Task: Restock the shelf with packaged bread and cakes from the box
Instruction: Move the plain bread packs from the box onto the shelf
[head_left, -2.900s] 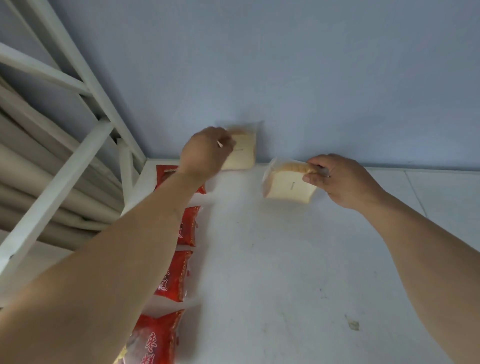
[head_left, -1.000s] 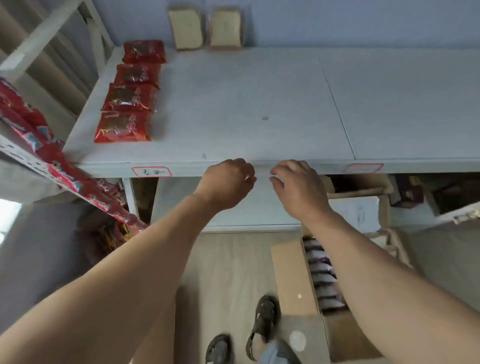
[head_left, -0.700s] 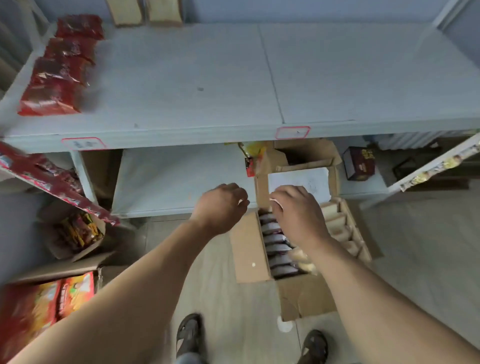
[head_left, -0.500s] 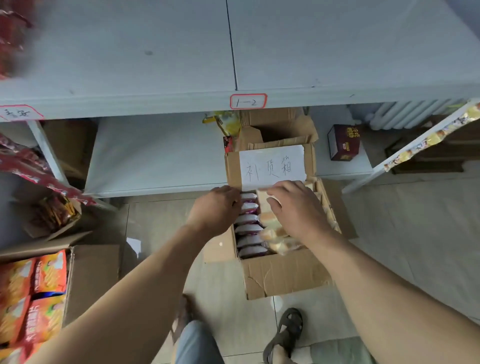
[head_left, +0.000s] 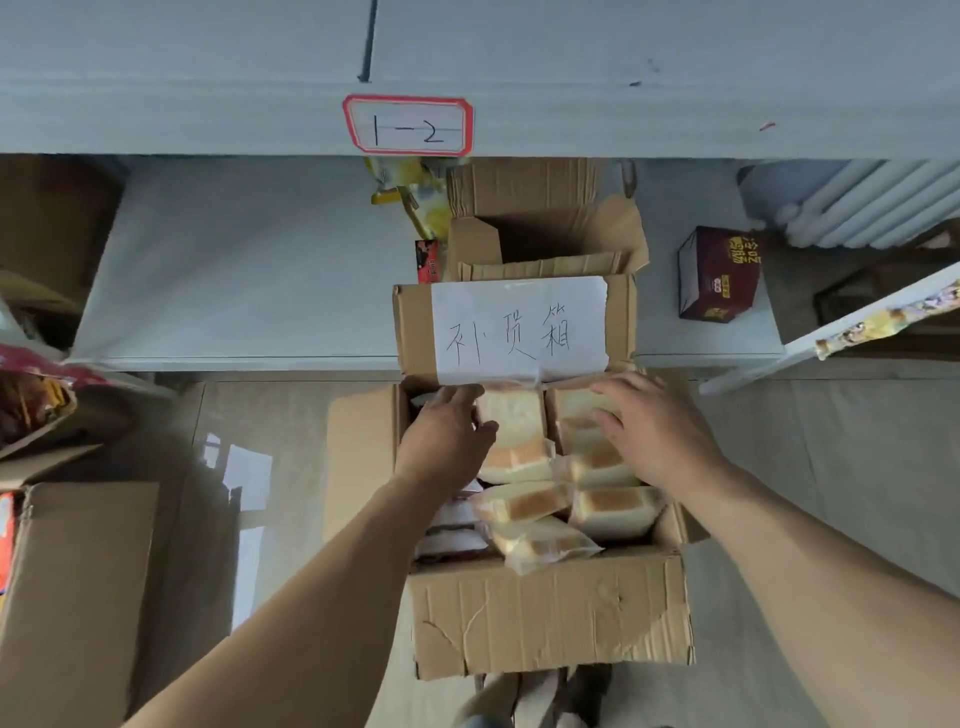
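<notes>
An open cardboard box (head_left: 550, 616) stands on the floor below the shelf, its back flap bearing a white handwritten paper (head_left: 519, 327). Inside lie several clear-wrapped bread packs (head_left: 524, 504), with dark red packs (head_left: 451, 543) along the left side. My left hand (head_left: 447, 439) reaches into the box's back left, its thumb touching a bread pack (head_left: 511, 415). My right hand (head_left: 652, 428) rests with spread fingers on the bread packs at the back right (head_left: 582, 434). The grey shelf (head_left: 623, 119) above carries a red-framed tag (head_left: 408, 124).
On the lower shelf board (head_left: 234, 270) stand an open empty carton (head_left: 545, 234), a yellow snack pack (head_left: 410, 195) and a dark printed box (head_left: 718, 275). A radiator (head_left: 872, 202) is at the right. Another cardboard box (head_left: 78, 571) sits at the left. My feet (head_left: 524, 699) are just before the box.
Both hands left two bread packs at the back of the shelf, came down past its edge and entered the box on the floor. My view dropped with them.
</notes>
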